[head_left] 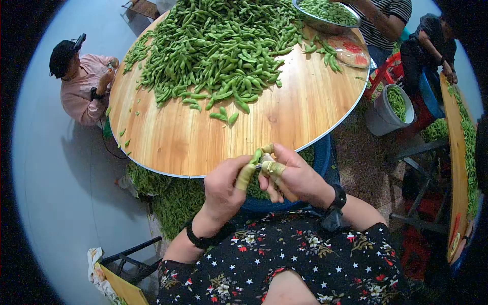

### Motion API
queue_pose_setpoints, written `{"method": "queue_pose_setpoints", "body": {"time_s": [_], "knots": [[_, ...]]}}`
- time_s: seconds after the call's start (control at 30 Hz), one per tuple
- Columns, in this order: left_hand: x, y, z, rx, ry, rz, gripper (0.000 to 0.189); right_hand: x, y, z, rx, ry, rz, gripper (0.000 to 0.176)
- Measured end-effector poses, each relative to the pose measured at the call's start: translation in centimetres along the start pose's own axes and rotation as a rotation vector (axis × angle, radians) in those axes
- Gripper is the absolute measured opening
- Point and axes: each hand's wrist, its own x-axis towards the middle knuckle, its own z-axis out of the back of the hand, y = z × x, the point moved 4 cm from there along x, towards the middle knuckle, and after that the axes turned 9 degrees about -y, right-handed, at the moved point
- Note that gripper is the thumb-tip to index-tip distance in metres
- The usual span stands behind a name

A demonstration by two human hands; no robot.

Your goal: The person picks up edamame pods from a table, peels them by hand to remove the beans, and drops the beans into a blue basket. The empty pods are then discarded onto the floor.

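Observation:
My left hand (223, 190) and my right hand (292, 178) meet just past the near rim of a round wooden table (284, 117). Both pinch one green bean pod (256, 156) between taped fingertips. The pod sticks up between the thumbs. A large heap of green pods (218, 48) covers the far half of the table, well beyond my hands. A few loose pods (223, 116) lie closer, between the heap and me.
A metal bowl (328, 23) of pods sits at the table's far right, by a person in a striped shirt (386, 15). Another person in pink (81, 84) sits at the left. A grey bucket (384, 114) of pods stands right of the table. Discarded pods (173, 195) pile on the floor.

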Motion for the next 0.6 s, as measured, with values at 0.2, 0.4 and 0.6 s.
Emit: {"method": "queue_pose_setpoints", "body": {"time_s": [0.2,0.4,0.6], "knots": [[-1.5,2.4,-0.7,-0.356,0.062,0.587,0.017,0.1,0.5,0.8,-0.562,-0.103,0.322,0.024],[-0.2,-0.7,-0.4,-0.014,0.092,0.095,0.016,-0.4,2.5,0.8,-0.941,-0.26,0.772,0.022],[-0.5,-0.9,-0.6,-0.035,0.166,0.188,0.013,-0.1,2.0,1.5,-0.927,-0.278,0.912,0.017]]}}
